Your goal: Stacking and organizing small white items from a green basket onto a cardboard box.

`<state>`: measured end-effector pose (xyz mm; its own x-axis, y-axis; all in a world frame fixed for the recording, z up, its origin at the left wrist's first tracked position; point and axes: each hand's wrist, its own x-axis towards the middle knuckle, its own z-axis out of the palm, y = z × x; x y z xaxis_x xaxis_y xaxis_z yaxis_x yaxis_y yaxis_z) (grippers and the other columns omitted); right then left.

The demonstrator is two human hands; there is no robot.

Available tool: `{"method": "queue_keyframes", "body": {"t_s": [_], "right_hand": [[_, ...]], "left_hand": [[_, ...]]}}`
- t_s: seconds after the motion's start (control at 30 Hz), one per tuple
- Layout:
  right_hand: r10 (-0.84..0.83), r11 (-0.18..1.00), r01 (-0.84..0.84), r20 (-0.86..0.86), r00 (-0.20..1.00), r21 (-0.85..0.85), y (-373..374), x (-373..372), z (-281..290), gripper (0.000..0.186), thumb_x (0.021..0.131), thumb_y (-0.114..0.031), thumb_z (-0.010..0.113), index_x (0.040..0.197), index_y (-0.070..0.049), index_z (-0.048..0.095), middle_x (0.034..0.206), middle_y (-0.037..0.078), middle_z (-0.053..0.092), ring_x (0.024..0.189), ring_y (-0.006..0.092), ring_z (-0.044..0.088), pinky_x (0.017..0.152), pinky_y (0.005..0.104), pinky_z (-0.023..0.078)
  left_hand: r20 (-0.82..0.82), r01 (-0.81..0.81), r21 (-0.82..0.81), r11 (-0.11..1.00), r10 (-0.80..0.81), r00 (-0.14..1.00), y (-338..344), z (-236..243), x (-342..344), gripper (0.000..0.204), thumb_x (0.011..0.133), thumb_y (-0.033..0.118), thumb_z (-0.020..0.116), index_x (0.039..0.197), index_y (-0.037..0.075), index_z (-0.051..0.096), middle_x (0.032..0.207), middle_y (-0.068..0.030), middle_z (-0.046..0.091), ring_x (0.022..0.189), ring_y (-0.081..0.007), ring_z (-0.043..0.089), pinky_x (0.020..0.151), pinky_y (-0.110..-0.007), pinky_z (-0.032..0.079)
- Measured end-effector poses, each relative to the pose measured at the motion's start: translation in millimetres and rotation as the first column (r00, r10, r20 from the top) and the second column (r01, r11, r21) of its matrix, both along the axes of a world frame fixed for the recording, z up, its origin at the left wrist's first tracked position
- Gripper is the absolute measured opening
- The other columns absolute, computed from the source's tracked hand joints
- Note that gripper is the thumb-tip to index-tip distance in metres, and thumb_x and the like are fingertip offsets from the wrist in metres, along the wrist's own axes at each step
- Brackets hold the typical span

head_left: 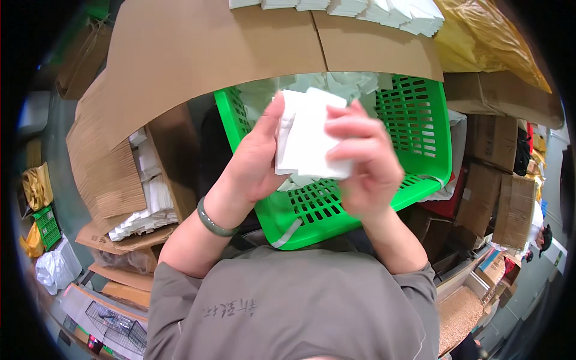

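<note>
Over a green plastic basket [441,120], I hold a small stack of white paper pieces [315,135], flat and roughly rectangular. My left hand [252,159] is closed round the stack's left side, its thumb up along the edge. On the right, my right hand [369,159] has its fingers bent over the front sheet's right edge, slightly blurred by motion. The front piece sits shifted to the right of those behind. Loose whitish pieces [357,84] lie in the basket, partly hidden by the stack and my hands.
A brown cardboard sheet [210,48] spans the far side, with a row of white paper stacks [384,13] on it. More white stacks [157,201] fill a carton at left. A yellow plastic bag [486,42] and cardboard boxes [498,204] stand at right.
</note>
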<state>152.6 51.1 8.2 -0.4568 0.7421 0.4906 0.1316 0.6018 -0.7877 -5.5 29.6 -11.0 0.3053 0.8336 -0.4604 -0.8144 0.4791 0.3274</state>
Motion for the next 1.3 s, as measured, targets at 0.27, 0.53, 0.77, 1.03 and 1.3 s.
{"method": "queue_keyframes", "body": {"t_s": [0.27,0.53,0.77,1.03,1.3], "right_hand": [[0.139,0.990,-0.138,0.220,0.965,-0.022,-13,1,-1,0.030,0.064,0.014,0.047,0.081,-0.008,0.061,0.110,0.012,0.063,0.118,0.0358,0.053,0.109,0.0485,0.025],[-0.080,0.951,0.111,0.118,0.990,-0.288,2,7,7,0.014,0.081,0.001,0.058,0.094,-0.002,0.059,0.105,0.012,0.058,0.103,0.0240,0.053,0.093,0.0341,0.039],[-0.050,0.922,0.114,0.178,0.983,-0.371,7,13,5,0.012,0.079,-0.009,0.070,0.085,-0.003,0.061,0.102,0.009,0.058,0.099,0.0218,0.053,0.088,0.0319,0.041],[0.039,0.955,0.010,0.160,0.986,-0.296,18,14,6,0.011,0.080,-0.006,0.069,0.086,-0.003,0.061,0.100,0.009,0.061,0.101,0.0247,0.056,0.091,0.0367,0.043],[-0.041,0.949,0.088,0.159,0.986,-0.303,17,13,6,0.013,0.079,-0.002,0.069,0.087,-0.002,0.060,0.095,0.008,0.061,0.098,0.0223,0.057,0.088,0.0338,0.044]], "left_hand": [[0.171,0.080,0.149,0.986,-0.106,0.980,-10,-15,-8,0.045,0.094,0.037,0.053,0.124,0.004,0.049,0.104,-0.0055,0.059,0.091,-0.0144,0.060,0.077,-0.029,0.052],[-0.255,0.158,0.321,0.934,-0.076,0.964,-12,-5,0,0.045,0.086,0.016,0.068,0.125,0.005,0.048,0.101,0.0017,0.056,0.089,-0.0057,0.053,0.076,-0.024,0.045],[-0.322,0.356,0.313,0.880,-0.254,0.912,-10,-3,0,0.045,0.087,0.020,0.067,0.125,0.005,0.047,0.096,0.0040,0.053,0.085,-0.0032,0.049,0.072,-0.021,0.043],[-0.365,0.472,0.310,0.825,-0.355,0.861,-11,-6,-3,0.038,0.086,0.022,0.066,0.117,0.005,0.051,0.100,-0.0004,0.058,0.092,-0.0090,0.055,0.080,-0.025,0.045],[-0.358,0.430,0.320,0.844,-0.313,0.880,-13,-9,0,0.039,0.087,0.020,0.065,0.120,0.006,0.047,0.097,0.0008,0.056,0.086,-0.0069,0.053,0.074,-0.024,0.045]]}}
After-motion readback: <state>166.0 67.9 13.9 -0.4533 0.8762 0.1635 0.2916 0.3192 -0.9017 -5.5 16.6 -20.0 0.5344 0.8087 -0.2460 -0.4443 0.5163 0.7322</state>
